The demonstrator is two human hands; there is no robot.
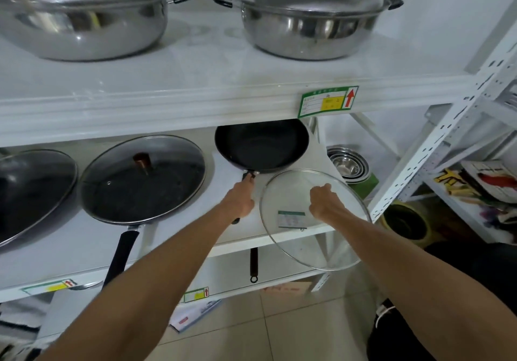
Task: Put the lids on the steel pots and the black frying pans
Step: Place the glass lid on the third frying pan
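Note:
An uncovered black frying pan sits at the right of the middle shelf. My left hand is closed around its handle. My right hand grips the knob of a clear glass lid, held tilted in front of the shelf's right end, just right of the pan. Two more black pans to the left carry glass lids. On the top shelf stand two steel pots, both with lids on.
A white slotted upright post stands right of the lid. Behind it are nested steel bowls and cluttered shelves. A lower pan handle hangs under the middle shelf. Tiled floor lies below.

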